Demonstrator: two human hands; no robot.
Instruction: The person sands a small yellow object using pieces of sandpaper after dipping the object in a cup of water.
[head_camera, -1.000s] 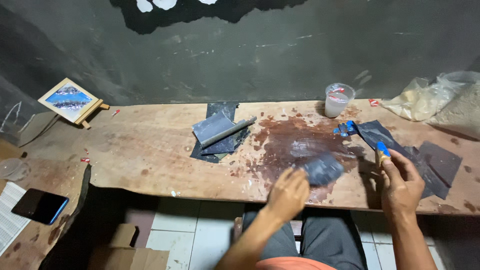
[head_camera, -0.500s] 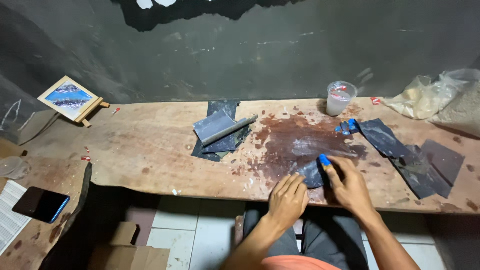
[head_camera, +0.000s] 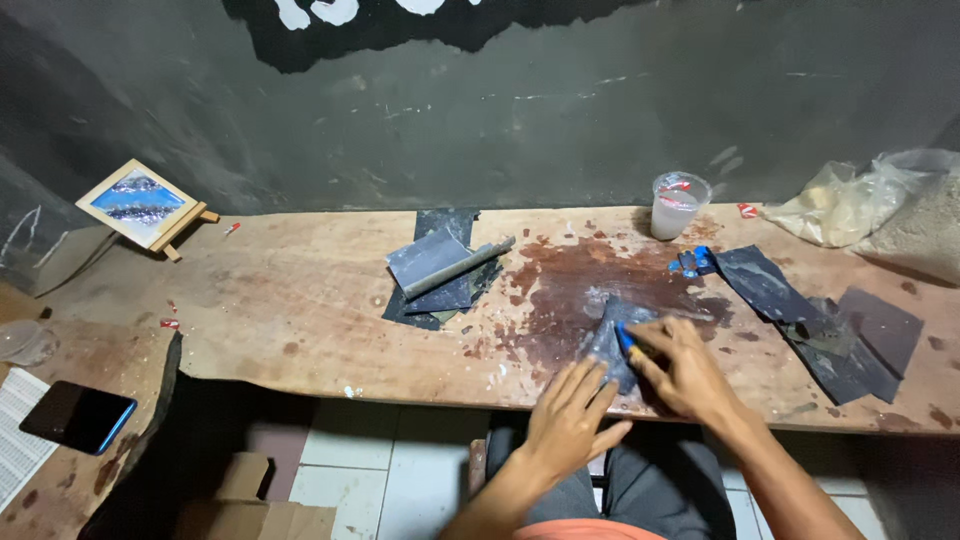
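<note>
On a stained wooden tabletop, the right hand pinches a small blue piece against dark sandpaper (left hand flat, fingers spread, steadying the sheet).

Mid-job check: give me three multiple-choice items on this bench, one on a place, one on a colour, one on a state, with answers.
1. The plastic cup stands: A) by the wall, B) at the front edge, C) on the floor.
2. The small thing under the right hand is: A) red, B) blue, C) green.
3. The left hand is: A) a fist, B) flat with spread fingers, C) gripping the cup.

Answers: 1 A, the cup sits at the bench's back; 2 B, a blue piece shows at the fingertips; 3 B, it presses the dark sheet.
</note>
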